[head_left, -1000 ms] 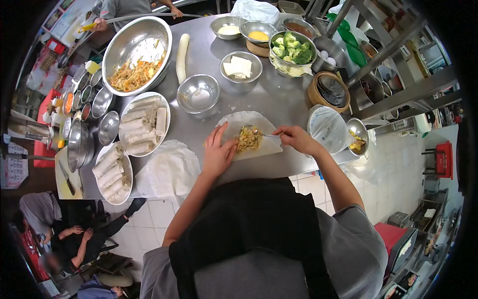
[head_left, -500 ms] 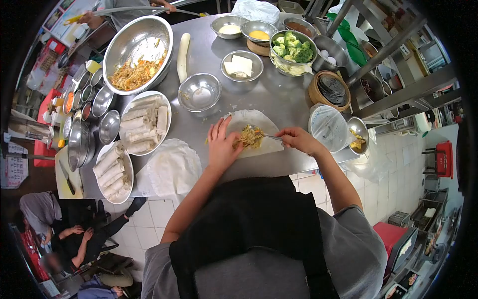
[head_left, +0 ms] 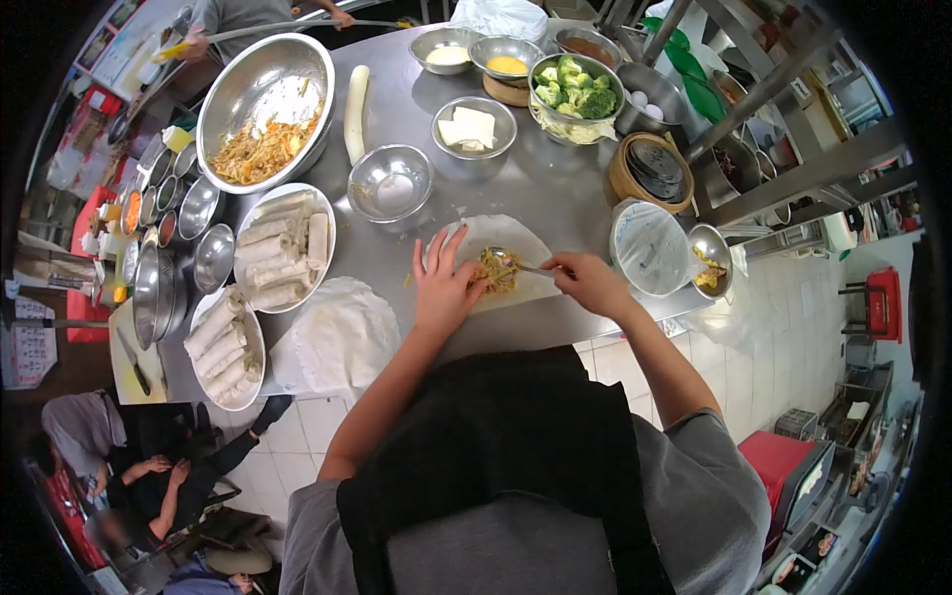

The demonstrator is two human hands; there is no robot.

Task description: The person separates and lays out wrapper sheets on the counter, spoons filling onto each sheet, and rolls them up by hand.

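Observation:
A pale round wrapper (head_left: 516, 238) lies on the steel table in front of me, with a heap of shredded filling (head_left: 498, 278) on it. My left hand (head_left: 443, 285) rests at the wrapper's left side, fingers spread, its thumb and fingertips touching the filling's left edge. My right hand (head_left: 589, 281) is closed on the handle of a metal spoon (head_left: 531, 269), whose bowl presses on top of the filling. Left of my left hand lies a stack of wrappers (head_left: 342, 332). Rolled pieces fill two white plates, one upper (head_left: 330, 260) and one lower (head_left: 260, 387).
A large bowl of filling (head_left: 260, 159) stands at the back left, beside a long pale roll (head_left: 356, 114). Farther back are an empty metal bowl (head_left: 390, 188), a bowl with white slabs (head_left: 468, 129) and a broccoli bowl (head_left: 575, 94). A plastic-covered container (head_left: 650, 248) stands right. Other people (head_left: 149, 476) are lower left.
The spoon has moved left onto the filling, which is more compact. My left hand has shifted right and its fingers have spread. The person at the back has moved a long pole.

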